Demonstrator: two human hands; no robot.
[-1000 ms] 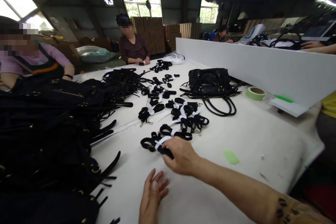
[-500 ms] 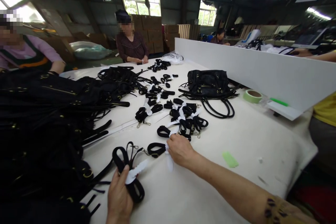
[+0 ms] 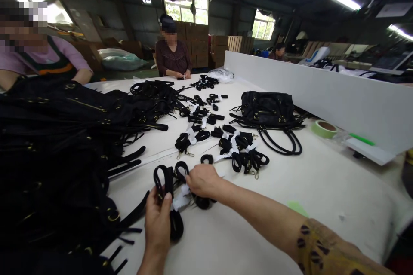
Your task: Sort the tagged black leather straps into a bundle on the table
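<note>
Strap bundle (image 3: pixel 169 181) neared right hand (image 3: pixel 204 180); left fingers (image 3: pixel 165 207) clasp it

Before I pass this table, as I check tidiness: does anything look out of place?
A green scrap lies on the table, partly hidden behind the right forearm, away from the bundle in the left hand. It looks like stray litter. Nothing looks spilled.

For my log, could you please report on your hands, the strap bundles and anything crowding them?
Left hand holding strap bundle. Right hand on second bundle, fingertips partly hidden. Bag pile close on left.
</note>
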